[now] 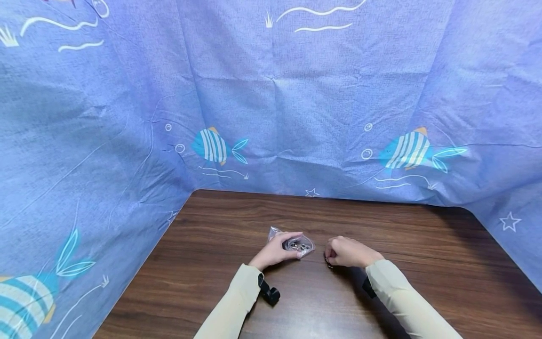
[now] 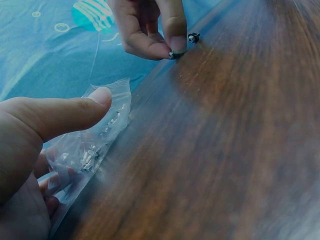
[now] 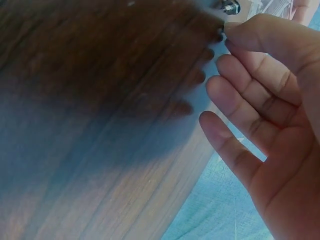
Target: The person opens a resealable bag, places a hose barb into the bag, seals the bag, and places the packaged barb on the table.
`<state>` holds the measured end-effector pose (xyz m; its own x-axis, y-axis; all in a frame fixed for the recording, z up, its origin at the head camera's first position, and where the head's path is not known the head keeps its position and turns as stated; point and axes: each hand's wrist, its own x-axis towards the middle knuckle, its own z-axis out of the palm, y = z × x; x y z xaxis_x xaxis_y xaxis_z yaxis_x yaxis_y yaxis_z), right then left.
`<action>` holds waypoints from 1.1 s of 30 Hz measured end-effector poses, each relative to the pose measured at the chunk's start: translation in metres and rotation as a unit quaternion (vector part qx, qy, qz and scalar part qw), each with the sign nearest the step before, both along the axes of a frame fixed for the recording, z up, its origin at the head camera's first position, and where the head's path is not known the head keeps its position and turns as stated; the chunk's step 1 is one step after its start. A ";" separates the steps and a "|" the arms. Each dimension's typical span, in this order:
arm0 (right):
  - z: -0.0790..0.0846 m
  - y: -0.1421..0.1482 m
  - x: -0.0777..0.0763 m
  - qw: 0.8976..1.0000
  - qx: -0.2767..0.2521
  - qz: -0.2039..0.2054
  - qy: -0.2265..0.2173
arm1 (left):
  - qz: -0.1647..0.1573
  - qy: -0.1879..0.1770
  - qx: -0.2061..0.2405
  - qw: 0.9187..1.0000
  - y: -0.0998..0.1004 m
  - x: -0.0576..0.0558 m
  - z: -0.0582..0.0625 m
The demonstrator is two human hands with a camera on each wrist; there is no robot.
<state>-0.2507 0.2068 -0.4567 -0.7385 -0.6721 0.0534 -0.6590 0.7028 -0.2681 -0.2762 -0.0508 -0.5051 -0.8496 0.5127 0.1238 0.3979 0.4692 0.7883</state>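
Clear plastic zip bag (image 1: pixel 306 248) with small shiny metal parts (image 2: pixel 90 159) inside sits near the middle of the tabletop, in the grasp of the left hand (image 1: pixel 276 252). That hand is half open, its thumb laid across the bag's front and its fingers curled behind it; in the head view it comes in from the bag's 8 o'clock side.

At 3 o'clock from the bag, a short gap away, the right hand (image 1: pixel 349 252) pinches a tiny dark metal piece (image 2: pixel 175 55) between thumb and forefinger, right down at the wood. Its other fingers, in the right wrist view, are loosely bent, apart from the pinch. Just beside these fingertips, at about 1 o'clock from them in the left wrist view, lies a loose black-and-silver metal fitting (image 2: pixel 193 37); its exact type is too small to tell.

Pale cream sleeves (image 1: pixel 230 303) reach in from 7 and 5 o'clock, with a black strapped device (image 1: pixel 269 294) at the left wrist and black gear (image 1: pixel 368 287) at the right. Under everything spreads a dark brown wood-grain table (image 1: pixel 211 226). Blue fabric drapes (image 1: pixel 313 94) rise beyond it, printed with turquoise-and-white striped fish (image 1: pixel 215 146) at 11, 1 and 8 o'clock.
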 end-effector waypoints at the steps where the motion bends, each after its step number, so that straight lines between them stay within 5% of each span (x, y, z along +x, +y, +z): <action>1: 0.000 0.000 0.000 1.000 0.001 -0.002 -0.002 | 0.000 0.002 0.001 1.000 0.000 0.000 0.000; 33: 0.025 -0.032 -0.025 0.999 -0.032 0.016 -0.016 | 0.000 -0.012 -0.001 1.000 0.000 0.000 0.000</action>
<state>-0.2755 0.1745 -0.4314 -0.7188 -0.6914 0.0734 -0.6711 0.6624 -0.3330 -0.2758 -0.0504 -0.5048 -0.8528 0.5123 0.1016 0.3784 0.4719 0.7963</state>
